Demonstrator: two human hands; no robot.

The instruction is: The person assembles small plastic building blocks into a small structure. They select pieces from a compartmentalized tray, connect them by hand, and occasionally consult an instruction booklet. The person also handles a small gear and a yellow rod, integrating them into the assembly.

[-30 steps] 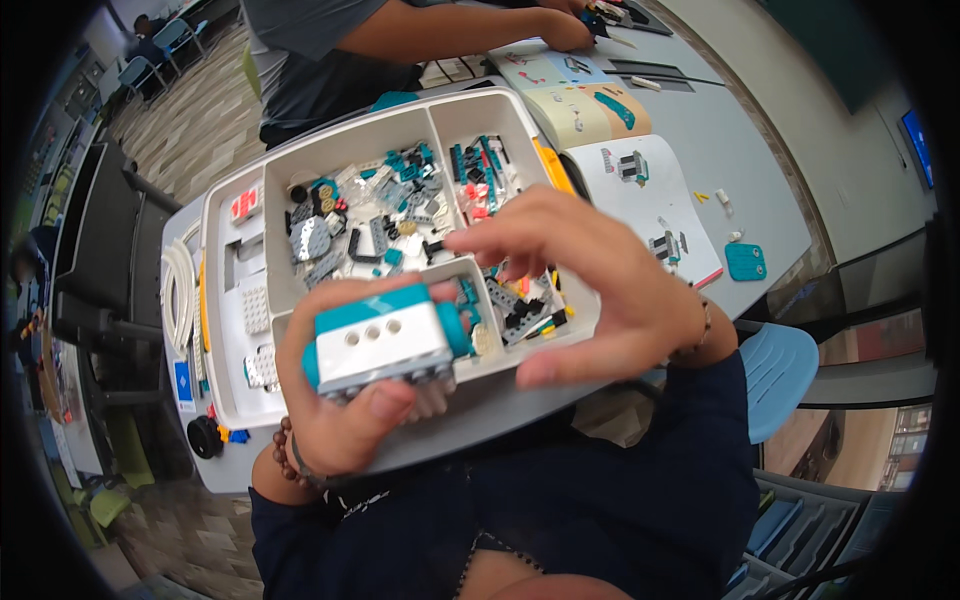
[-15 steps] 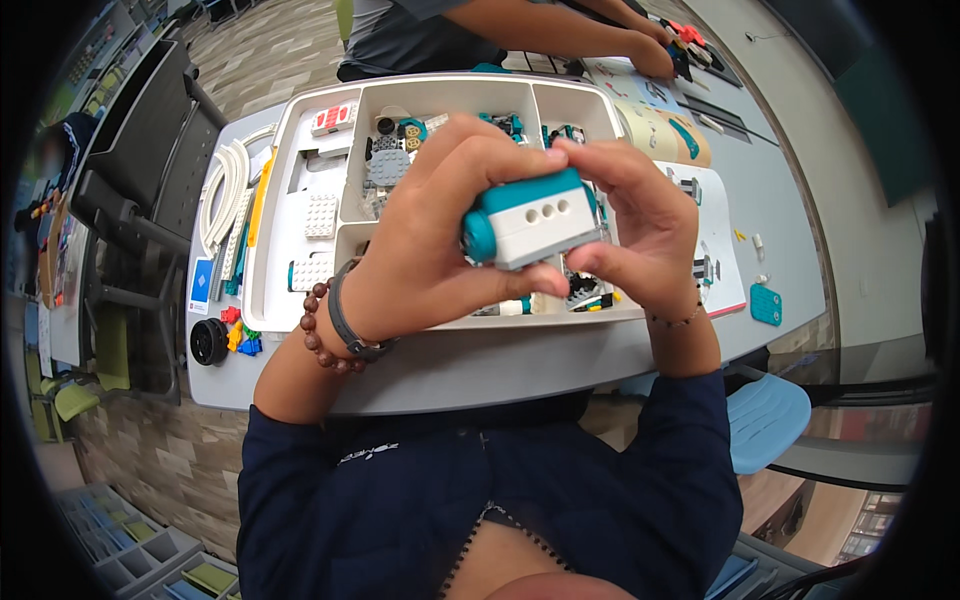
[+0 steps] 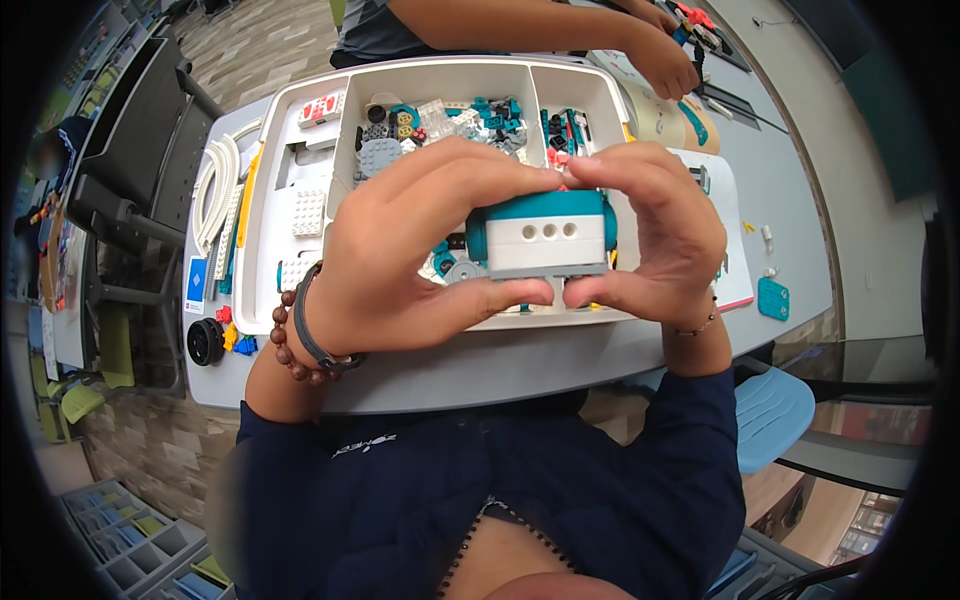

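Note:
Between my two hands is a white and teal building-set motor block (image 3: 548,246), held level above the parts tray. Three round holes run along its white side, a grey plate lies along its underside, and teal round ends show left and right. My left hand (image 3: 400,235) grips it from the left, fingers over the top and thumb at the bottom edge. Around the right end curls my right hand (image 3: 665,230), its fingertips at the top edge and its thumb at the bottom. Directly beneath sits the white sorting tray (image 3: 262,215), full of small bricks, gears and connectors.
Left of the tray lie white curved tubes (image 3: 212,190), a black wheel (image 3: 206,342) and small coloured pieces (image 3: 240,343). To the right are an open instruction booklet (image 3: 735,235) and a teal plate (image 3: 772,299). A co-worker's hand (image 3: 665,65) works at the far side.
The motor block has turned from tilted to level and moved slightly right and down. My right hand has shifted right with it. The co-worker's arm has come nearer the booklet.

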